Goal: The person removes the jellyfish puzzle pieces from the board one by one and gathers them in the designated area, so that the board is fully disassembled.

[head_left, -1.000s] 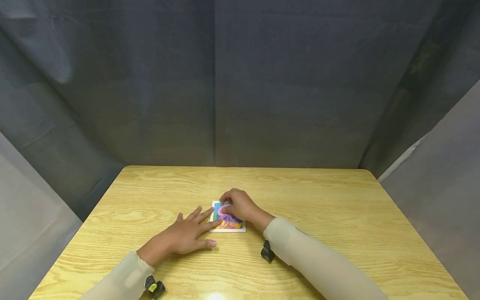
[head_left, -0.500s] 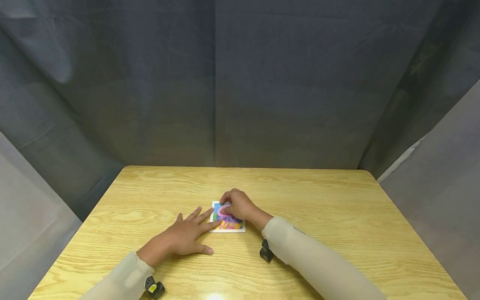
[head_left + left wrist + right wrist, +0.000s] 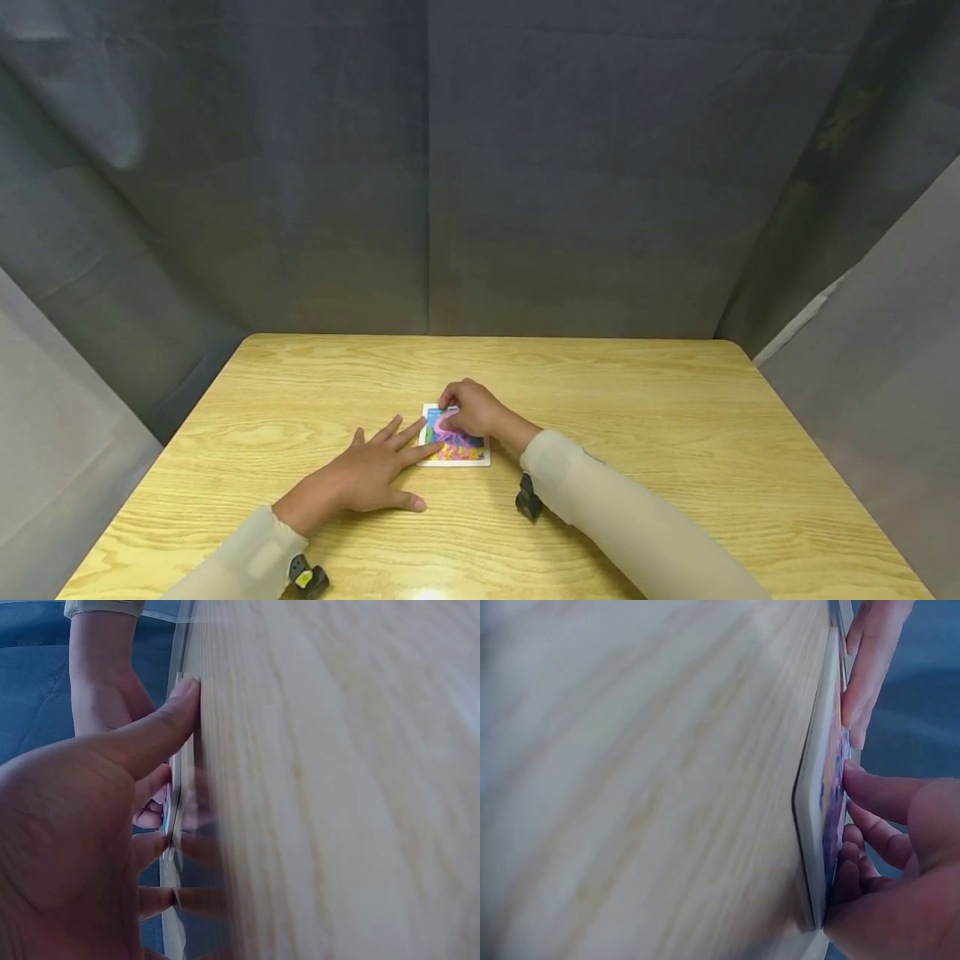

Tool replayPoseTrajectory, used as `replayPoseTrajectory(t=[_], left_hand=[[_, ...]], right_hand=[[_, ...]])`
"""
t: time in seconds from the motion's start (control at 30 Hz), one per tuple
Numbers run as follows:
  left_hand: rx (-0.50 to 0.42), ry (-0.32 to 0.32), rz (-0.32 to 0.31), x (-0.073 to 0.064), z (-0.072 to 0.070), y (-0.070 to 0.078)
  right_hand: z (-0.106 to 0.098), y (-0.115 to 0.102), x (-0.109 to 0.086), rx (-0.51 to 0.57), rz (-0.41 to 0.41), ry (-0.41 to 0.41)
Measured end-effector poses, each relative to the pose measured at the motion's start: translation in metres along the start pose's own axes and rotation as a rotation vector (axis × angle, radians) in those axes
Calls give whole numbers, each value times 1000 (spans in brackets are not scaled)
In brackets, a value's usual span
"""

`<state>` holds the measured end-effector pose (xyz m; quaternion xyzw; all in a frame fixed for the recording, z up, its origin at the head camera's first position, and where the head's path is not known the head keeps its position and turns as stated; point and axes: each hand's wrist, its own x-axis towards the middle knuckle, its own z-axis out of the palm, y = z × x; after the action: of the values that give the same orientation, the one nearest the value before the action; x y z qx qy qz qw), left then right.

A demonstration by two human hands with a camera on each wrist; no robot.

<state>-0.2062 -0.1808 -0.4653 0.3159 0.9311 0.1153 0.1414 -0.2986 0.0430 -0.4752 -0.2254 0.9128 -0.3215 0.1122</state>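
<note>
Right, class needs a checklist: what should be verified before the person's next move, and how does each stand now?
1. White-bordered, colourfully printed rectangular board rests on the yellow wood-grain table: ok.
2. Left hand touches the board's left side: ok.
3. Right hand touches the printed face: ok.
4. Printed face fully uncovered: not ok; both hands cover parts.
5. Loose piece in the right hand: cannot tell; its grip is hidden.

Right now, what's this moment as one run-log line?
left hand: spread, touching picture board; right hand: curled, touching picture board; picture board: on wooden table; piece held: unclear
</note>
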Motion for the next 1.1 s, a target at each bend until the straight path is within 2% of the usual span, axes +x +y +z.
replayPoseTrajectory(t=[0.27, 0.6, 0.93, 1.1], left_hand=[[4, 1, -2, 0, 1, -2], [-6, 7, 10, -1, 0, -2], [-5, 7, 15, -1, 0, -2], [-10, 0, 7, -1, -1, -1]], right_hand=[[0, 1, 2, 28, 7, 2], [3, -2, -3, 121, 0, 15], [-1, -1, 0, 135, 23, -15], [-1, 1, 2, 129, 17, -4]])
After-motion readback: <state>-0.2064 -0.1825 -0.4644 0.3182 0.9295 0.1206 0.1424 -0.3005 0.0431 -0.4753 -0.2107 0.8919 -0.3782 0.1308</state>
